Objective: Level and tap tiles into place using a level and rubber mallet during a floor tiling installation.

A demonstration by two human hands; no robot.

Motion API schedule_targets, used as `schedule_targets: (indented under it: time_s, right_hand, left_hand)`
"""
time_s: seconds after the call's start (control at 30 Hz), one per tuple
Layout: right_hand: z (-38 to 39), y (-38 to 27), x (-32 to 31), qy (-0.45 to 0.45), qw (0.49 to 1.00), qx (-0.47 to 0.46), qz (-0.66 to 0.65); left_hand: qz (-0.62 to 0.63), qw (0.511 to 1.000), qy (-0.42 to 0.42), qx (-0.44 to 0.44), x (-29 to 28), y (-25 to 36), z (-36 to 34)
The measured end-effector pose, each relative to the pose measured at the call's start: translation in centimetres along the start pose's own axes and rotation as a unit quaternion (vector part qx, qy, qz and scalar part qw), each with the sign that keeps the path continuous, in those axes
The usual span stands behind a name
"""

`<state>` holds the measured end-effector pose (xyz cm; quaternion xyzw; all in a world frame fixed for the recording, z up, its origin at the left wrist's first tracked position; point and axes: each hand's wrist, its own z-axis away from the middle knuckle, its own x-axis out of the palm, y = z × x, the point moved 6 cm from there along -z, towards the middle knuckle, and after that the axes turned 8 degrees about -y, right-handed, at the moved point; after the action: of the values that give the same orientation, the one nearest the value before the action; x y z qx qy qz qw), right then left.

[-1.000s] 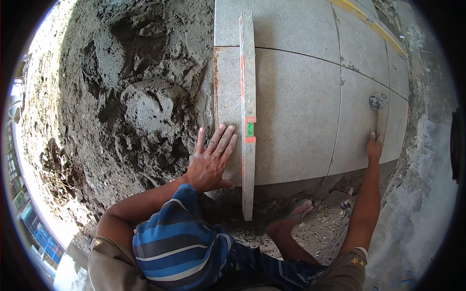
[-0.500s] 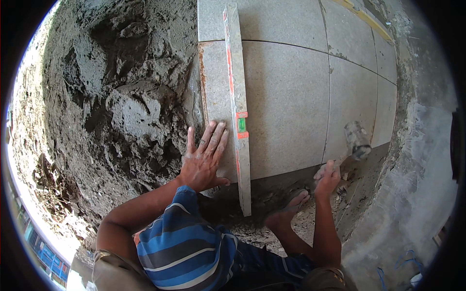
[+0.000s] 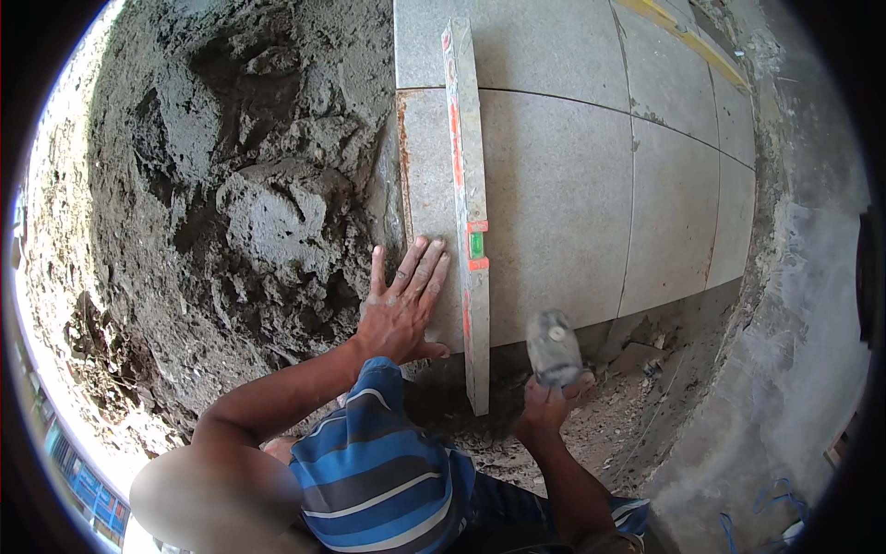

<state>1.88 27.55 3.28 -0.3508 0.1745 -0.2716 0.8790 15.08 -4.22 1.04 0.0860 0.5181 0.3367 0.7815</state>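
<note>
Gray tiles (image 3: 563, 198) | spirit level (image 3: 472, 185): long axis fore-aft | left grip (image 3: 397, 317): fingers apart | right grip (image 3: 544, 406): clamped on mallet (image 3: 552, 343)

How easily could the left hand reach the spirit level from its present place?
Probably easily, yes: the left hand is spread on the grey tile, close beside the spirit level, and only bare tile surface seems to lie between them.

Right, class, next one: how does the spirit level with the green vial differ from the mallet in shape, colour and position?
Shape: the spirit level is a long, straight bar; the mallet has a short, chunky head.
Colour: the level has red markings and a green vial; the mallet's head looks grey.
Position: the level lies across tiles; the mallet is in the right hand.
Shared: both are right of the left hand.
</note>
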Motion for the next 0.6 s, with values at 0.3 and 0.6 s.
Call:
schedule_targets:
  time_s: [0.3, 0.6]
  right_hand:
    - [-1.6, -3.4, 2.0, 0.039, 0.982, 0.001, 0.187]
    - [-6.6, -6.5, 0.2, 0.013, 0.987, -0.08, 0.136]
  left_hand:
    - [0.002, 1.0, 0.018, 0.006, -0.5, -0.1, 0.3]
    - [-0.042, 0.998, 0.049, 0.008, -1.5, 0.0, 0.1]
